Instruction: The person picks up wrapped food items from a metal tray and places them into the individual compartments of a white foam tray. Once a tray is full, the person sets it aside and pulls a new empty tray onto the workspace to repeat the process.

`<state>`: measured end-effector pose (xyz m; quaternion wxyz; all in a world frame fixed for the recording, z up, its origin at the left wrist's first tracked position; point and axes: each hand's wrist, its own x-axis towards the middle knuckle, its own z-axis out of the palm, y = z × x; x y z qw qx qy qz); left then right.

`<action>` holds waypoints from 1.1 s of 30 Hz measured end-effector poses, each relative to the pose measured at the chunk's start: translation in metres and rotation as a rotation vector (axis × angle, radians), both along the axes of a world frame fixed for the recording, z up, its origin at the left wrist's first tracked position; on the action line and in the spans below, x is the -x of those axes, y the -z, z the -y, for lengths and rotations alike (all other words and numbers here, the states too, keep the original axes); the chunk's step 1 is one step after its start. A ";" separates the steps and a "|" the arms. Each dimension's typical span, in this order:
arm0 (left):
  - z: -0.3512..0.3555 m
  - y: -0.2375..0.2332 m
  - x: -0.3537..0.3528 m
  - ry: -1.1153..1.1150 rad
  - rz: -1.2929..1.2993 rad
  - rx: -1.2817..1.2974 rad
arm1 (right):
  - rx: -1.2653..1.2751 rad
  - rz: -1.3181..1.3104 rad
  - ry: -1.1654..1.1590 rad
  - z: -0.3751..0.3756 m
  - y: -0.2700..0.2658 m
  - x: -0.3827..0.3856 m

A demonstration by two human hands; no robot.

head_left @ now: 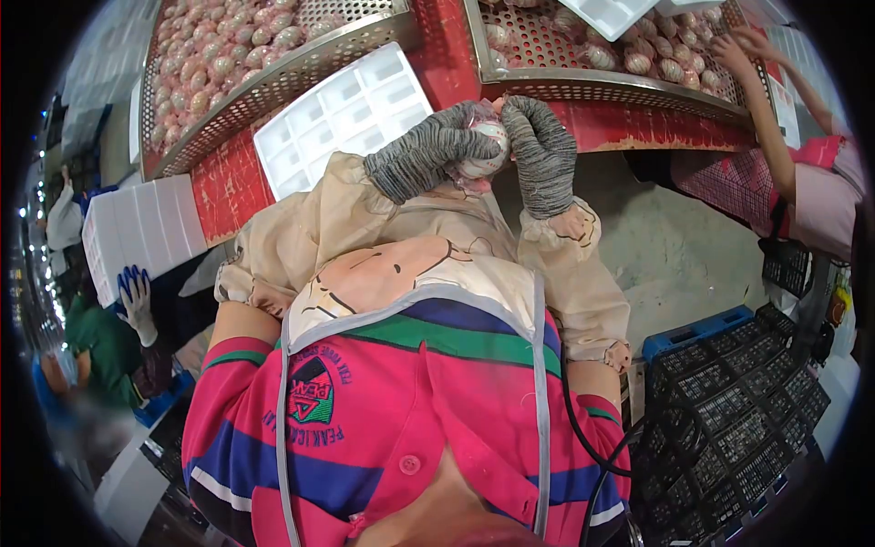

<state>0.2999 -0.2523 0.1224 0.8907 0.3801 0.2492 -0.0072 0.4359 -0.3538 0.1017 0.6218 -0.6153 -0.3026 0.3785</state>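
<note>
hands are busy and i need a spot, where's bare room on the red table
Red table is bare between left metal tray, foam tray and foam stack, and between left tray and right metal tray. Both metal trays are crowded with wrapped pieces.

Left hand (pixel 437 150) holds wrapped egg (pixel 488 157) beside right hand (pixel 543 153)

From the person's place, a wrapped ball (pixel 487 160) sits at twelve between left hand (pixel 428 150) and right hand (pixel 545 155). On the table (pixel 445 59), one bin (pixel 292 80) lies at eleven, a compartment tray (pixel 342 120) along its near side, another bin (pixel 620 95) at one. Boxes (pixel 141 228) stand at ten, crates (pixel 729 415) near four.
</note>
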 end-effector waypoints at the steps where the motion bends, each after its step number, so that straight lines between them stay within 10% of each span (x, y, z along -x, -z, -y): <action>1: 0.002 0.001 -0.002 0.007 -0.021 -0.061 | 0.010 0.079 -0.001 0.002 0.002 -0.002; 10: 0.017 0.008 -0.004 -0.081 -0.063 -0.680 | -0.125 -0.024 -0.199 0.026 0.000 -0.014; 18: 0.026 -0.002 -0.009 -0.010 -0.144 -0.724 | -0.042 -0.140 -0.202 0.035 -0.014 -0.016; 22: 0.030 0.003 -0.014 -0.087 -0.055 -0.896 | -0.097 0.245 -0.156 0.034 0.004 -0.020; 29: 0.026 -0.009 -0.019 -0.005 -0.108 -0.678 | -0.145 -0.160 -0.149 0.038 -0.010 -0.022; 33: 0.023 -0.001 -0.021 0.006 -0.090 -0.623 | -0.111 0.109 -0.118 0.034 0.002 -0.023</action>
